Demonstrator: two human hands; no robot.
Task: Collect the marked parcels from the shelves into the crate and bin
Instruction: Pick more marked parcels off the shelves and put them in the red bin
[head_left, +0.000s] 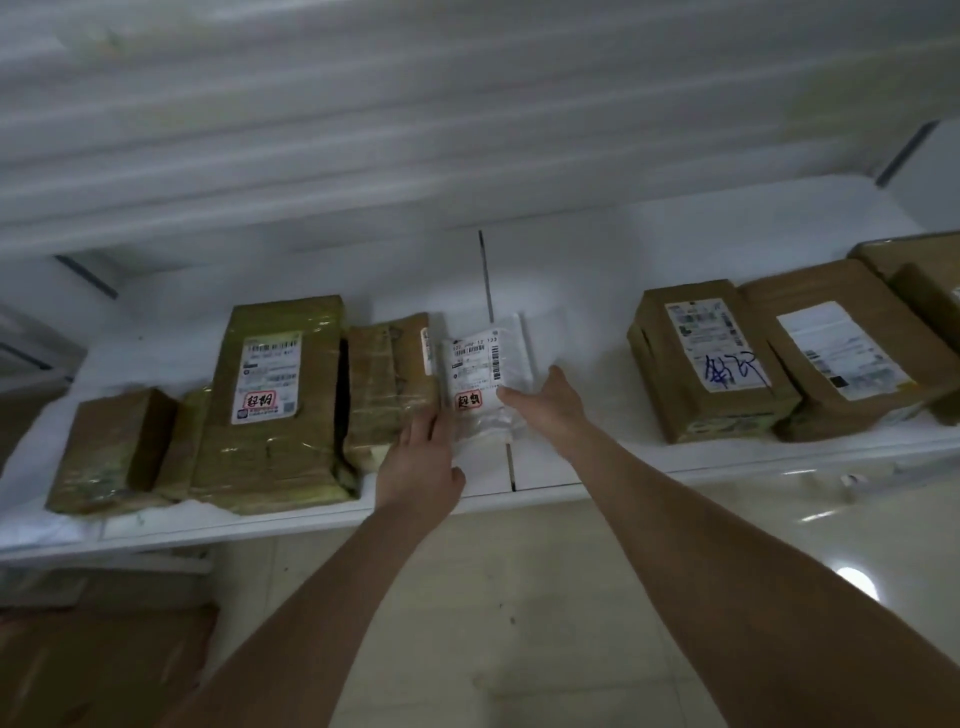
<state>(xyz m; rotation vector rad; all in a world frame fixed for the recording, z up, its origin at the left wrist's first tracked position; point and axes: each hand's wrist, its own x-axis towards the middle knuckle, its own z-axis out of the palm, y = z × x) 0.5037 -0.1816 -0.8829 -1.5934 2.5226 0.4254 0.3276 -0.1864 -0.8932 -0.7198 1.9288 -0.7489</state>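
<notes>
A small white plastic parcel (484, 379) with a barcode label and a red stamp lies on the white shelf (571, 473), near its middle. My left hand (423, 457) touches the parcel's left edge with straight fingers. My right hand (550, 402) holds its right side, fingers under the edge. A tall tape-wrapped brown box (270, 400) to the left bears the same red stamp on its label. A brown box (709, 364) on the right carries blue handwriting on its label. No crate or bin is in view.
Other brown taped boxes (387, 389) crowd the shelf's left part, with a small one (111, 447) at the far left. More boxes (841, 348) sit at the right end. Cardboard (98, 665) lies below on the left. Glossy tiled floor (519, 597) spreads under the shelf.
</notes>
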